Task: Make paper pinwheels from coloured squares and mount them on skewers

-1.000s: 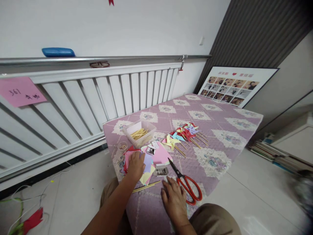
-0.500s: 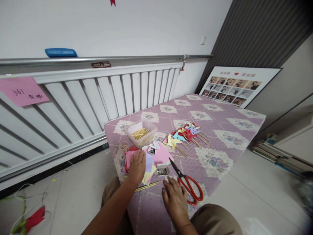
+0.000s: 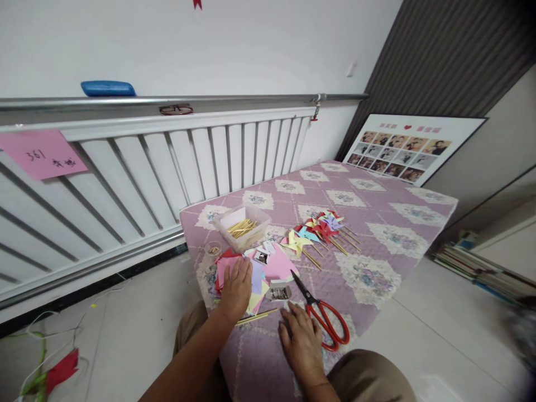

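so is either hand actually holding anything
No. The left hand lies flat on the coloured paper sheets; the right hand rests on the quilt beside the scissors.

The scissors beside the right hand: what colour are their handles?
Red. The scissors have red handles and dark blades, seen in the head view beside the right hand.

**Soft, even daylight; sharp centre, smeared corners**

You are working in bright, diffuse light with no hard glare. The white wall [image 3: 251,44] reads evenly lit, and the floor tiles [image 3: 439,335] carry only a faint sheen. Shadows are weak: your left hand [image 3: 237,287] and right hand [image 3: 304,343] cast soft, short shade onto the quilted surface [image 3: 377,223]. The middle of the view is crisp enough to separate the coloured paper squares [image 3: 268,271]. The wide lens bends the radiator [image 3: 167,162] and rail outward. The lower right corner is blurred and darkened, and the books [image 3: 473,265] there look smeared.
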### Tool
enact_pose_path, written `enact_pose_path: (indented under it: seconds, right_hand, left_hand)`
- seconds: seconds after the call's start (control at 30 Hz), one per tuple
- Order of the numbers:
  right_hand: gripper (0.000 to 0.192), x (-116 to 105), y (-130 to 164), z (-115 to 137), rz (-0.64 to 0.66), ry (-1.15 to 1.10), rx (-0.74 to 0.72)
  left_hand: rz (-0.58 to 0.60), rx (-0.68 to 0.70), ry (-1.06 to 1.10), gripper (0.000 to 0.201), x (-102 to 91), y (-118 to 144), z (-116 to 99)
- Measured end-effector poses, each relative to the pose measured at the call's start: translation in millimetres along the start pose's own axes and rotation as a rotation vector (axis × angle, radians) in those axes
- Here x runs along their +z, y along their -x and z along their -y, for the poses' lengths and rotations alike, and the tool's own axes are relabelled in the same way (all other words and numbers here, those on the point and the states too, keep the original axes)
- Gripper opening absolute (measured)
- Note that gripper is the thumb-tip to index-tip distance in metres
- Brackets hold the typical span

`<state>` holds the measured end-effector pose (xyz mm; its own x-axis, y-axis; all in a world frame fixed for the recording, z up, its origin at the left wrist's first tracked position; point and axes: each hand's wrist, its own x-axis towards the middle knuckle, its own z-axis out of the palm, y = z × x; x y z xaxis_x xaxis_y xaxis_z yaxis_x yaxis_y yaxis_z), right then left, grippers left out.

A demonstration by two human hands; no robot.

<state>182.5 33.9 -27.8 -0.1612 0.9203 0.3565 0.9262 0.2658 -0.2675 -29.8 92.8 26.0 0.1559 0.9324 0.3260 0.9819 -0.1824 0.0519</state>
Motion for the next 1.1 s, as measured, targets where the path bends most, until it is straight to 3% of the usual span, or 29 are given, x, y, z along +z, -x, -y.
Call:
enact_pose_path:
  seconds: [0.53, 1.0, 1.1]
  right_hand:
    - [0.028, 1.0, 0.2, -0.3, -0.01, 0.015, -0.016]
    - [0.028, -0.5, 0.4, 0.1, -0.018, 0.0, -0.014]
    - [0.029, -2.0, -0.4, 1.4, -0.019, -0.012, -0.003]
  left_hand:
    - [-0.175, 0.06, 0.017, 0.05, -31.0, 9.8, -11.6]
    - [-0.377, 0.156, 0.057, 0.046, -44.1, 22.6, -32.6]
    - [-0.377, 0.186, 0.065, 0.046, -44.5, 29.3, -38.0]
